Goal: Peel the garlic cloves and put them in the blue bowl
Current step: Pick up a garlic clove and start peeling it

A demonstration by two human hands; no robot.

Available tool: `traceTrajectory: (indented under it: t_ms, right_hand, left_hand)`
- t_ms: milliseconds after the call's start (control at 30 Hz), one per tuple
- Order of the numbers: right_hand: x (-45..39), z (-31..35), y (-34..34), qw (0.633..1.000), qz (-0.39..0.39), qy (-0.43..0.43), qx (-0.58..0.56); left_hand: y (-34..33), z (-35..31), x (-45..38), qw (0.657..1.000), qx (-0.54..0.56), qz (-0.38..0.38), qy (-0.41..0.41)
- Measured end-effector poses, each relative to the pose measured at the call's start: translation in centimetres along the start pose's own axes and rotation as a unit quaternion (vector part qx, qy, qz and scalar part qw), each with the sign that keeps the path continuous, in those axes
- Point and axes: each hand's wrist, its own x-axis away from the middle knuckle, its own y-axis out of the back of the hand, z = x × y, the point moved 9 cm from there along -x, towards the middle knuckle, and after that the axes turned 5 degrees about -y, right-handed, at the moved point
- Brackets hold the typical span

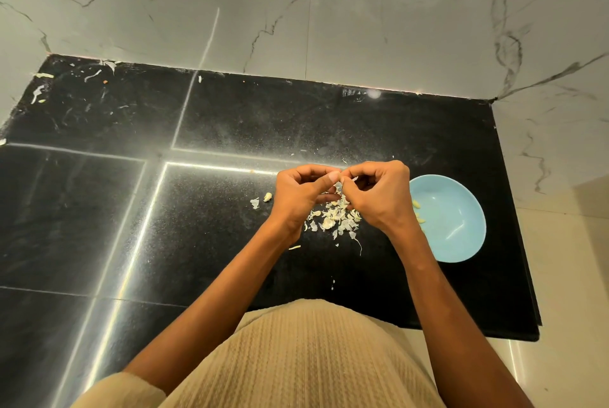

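Two hands meet above a black counter (pixel 230 117), fingertips together. The left hand (pixel 298 193) has its fingers curled inward and its thumb stretched toward the right hand (pixel 379 195), whose fingers are likewise curled. Between the thumb tips a small pale clove (pixel 346 180) shows, pinched from both sides; most of it is hidden by the fingers, so how much skin remains on it cannot be told.

Directly below the hands, and between the two wrists, a heap of papery peels (pixel 336 219) lies on the counter. Just left of the left hand lie one loose clove (pixel 268 197) and a single flake of skin (pixel 255 203).

Just right of the right hand stands the bowl (pixel 461 242), pale blue, its near rim partly covered by the right wrist. Inside it, against the wall nearest that hand, lie a few peeled cloves (pixel 418 210).

Far from the hands, at the counter's back left corner, a few scraps (pixel 41 91) are scattered. A marble wall (pixel 296 5) rises behind the counter.
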Motion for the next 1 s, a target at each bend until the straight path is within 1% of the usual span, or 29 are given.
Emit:
traceTrajectory:
  t_ms: [100,300,467,600,767,1000]
  right_hand:
    - [0.0,-0.2,-0.1,1.000,0.006,-0.006,-0.011]
    - [0.1,-1.0,-0.5,0.994,0.024,-0.044,-0.096]
    - [0.0,-1.7,-0.9,0.990,0.043,-0.060,-0.119]
    - [0.0,-1.2,-1.0,0.997,0.042,-0.030,-0.063]
    - [0.3,-0.2,-0.8,1.000,0.010,0.029,0.004]
    - [0.4,0.5,-0.5,0.996,-0.017,0.064,0.051]
  left_hand:
    - [0.1,-0.3,0.1,1.000,-0.001,-0.004,-0.008]
    - [0.0,-0.5,0.1,1.000,0.003,0.003,-0.020]
    - [-0.1,-0.7,0.2,1.000,-0.011,0.006,-0.028]
    - [0.2,-0.7,0.1,0.999,-0.017,-0.009,-0.029]
    - [0.7,-1.0,0.2,0.999,-0.016,-0.040,-0.031]
    - [1.3,-1.2,0.4,0.995,-0.035,-0.078,-0.041]
